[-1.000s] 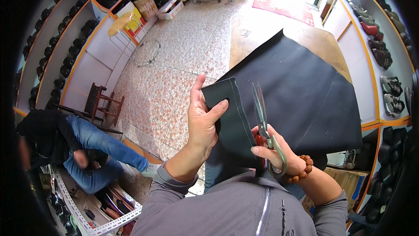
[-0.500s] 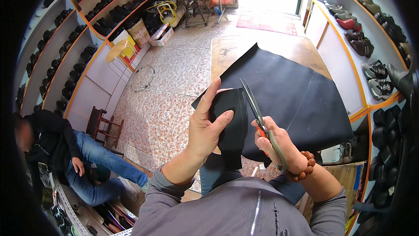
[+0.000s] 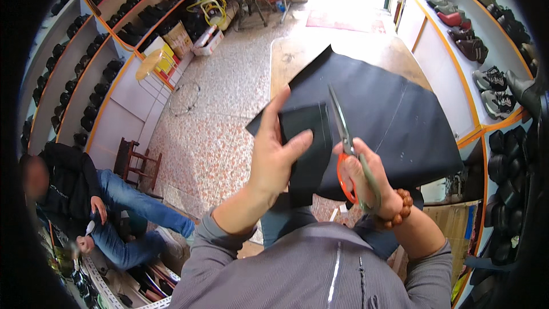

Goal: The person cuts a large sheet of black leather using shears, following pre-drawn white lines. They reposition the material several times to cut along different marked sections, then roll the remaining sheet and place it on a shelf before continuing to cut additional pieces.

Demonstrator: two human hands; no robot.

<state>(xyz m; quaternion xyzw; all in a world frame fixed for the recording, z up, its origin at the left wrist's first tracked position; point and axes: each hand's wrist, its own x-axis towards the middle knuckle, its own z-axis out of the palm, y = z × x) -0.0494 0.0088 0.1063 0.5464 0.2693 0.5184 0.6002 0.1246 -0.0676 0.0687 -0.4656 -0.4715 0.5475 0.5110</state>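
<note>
Head view: our left hand (image 3: 271,163) pinches a black piece (image 3: 309,163) over the sheet (image 3: 394,132) overhanging the left edge of the desk (image 3: 284,57); our right hand (image 3: 384,188) grips scissors (image 3: 341,123), orange handle (image 3: 343,178) now more exposed, seemingly between cuts.

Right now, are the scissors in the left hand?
No, the right hand holds the scissors, while the left hand holds the small black piece.

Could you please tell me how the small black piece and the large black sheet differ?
The small black piece is held in the left hand, while the large black sheet is spread over the table. The small black piece is narrow; the large black sheet is far broader. Both carry thin pale lines.
</note>
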